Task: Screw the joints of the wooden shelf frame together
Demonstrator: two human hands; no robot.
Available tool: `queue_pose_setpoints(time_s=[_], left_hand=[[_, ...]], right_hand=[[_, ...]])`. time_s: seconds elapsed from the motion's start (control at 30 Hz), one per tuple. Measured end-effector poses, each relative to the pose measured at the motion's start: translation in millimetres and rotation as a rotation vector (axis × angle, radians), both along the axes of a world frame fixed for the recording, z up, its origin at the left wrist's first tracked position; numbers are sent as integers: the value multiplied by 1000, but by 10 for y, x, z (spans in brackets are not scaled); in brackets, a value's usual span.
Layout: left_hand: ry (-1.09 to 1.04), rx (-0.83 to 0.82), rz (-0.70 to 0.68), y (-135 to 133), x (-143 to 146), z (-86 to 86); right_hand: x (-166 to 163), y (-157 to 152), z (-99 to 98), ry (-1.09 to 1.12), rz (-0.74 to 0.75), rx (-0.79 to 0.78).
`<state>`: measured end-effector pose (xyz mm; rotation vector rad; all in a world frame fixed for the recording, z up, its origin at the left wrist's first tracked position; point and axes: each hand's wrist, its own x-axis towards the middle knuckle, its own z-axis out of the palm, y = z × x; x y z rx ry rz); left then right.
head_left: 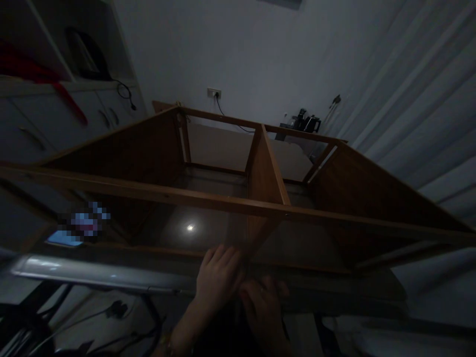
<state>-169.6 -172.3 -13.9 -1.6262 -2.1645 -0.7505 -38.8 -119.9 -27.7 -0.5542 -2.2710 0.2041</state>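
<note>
A wooden cabinet frame (pixel 223 200) lies in front of me on a table, with side panels and a middle divider (pixel 266 166). My left hand (pixel 219 272) is at its lower front rail, below the divider, fingers bent and close together. Just to the right and nearer to me, my right hand (pixel 262 300) has its fingers curled in at the table's front edge. The two hands almost meet. Dim light and shadow hide whatever is between their fingers.
A lit phone (pixel 65 239) lies at the left of the table. A silver bar (pixel 96 271) runs along the front edge. Cables and a plug (pixel 117 308) lie below left. White cupboards (pixel 55 114) stand left, a pale curtain (pixel 420 99) hangs right, and a coffee pot (pixel 311 124) sits behind.
</note>
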Motion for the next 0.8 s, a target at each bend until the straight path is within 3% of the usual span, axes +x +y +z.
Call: queue_pose_setpoints(time_s=[0.2,0.5,0.8], left_hand=[[3,-12,-19,7,-10,-34],[12,34,-30,6,-20,-80],[15,46,-34,21,-40,-185]], right_hand=[[-30,12,41,32,13,8],[40,25,-58,92,15,-38],[66,48,-35,-9,74,15]])
